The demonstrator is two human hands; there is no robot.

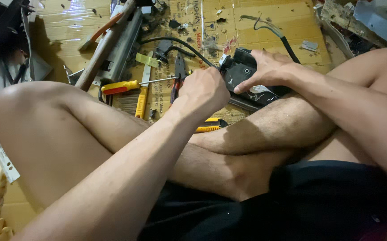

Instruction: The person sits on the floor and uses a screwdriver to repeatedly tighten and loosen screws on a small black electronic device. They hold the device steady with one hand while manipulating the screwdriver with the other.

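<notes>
In the head view, the left hand (203, 91) is clenched into a fist in the middle of the frame, touching the edge of a black plastic device housing (242, 73). What it grips I cannot tell, since the fingers hide it. The right hand (269, 69) lies over the housing from the right and grasps it, fingers spread on its smooth, angular top. The housing rests on the person's bare shin, just right of center, and a thick black cable (180, 43) curves away from it to the upper left. Under everything is flat brown cardboard (68, 27), dusty and with small debris. Left of the fist lie a screwdriver (133, 85) with a yellow and red handle and thin steel shaft, pliers (179, 73) with red grips, and a yellow utility knife (142, 96). A long wooden handle (106, 44) lies diagonally at the upper left.
</notes>
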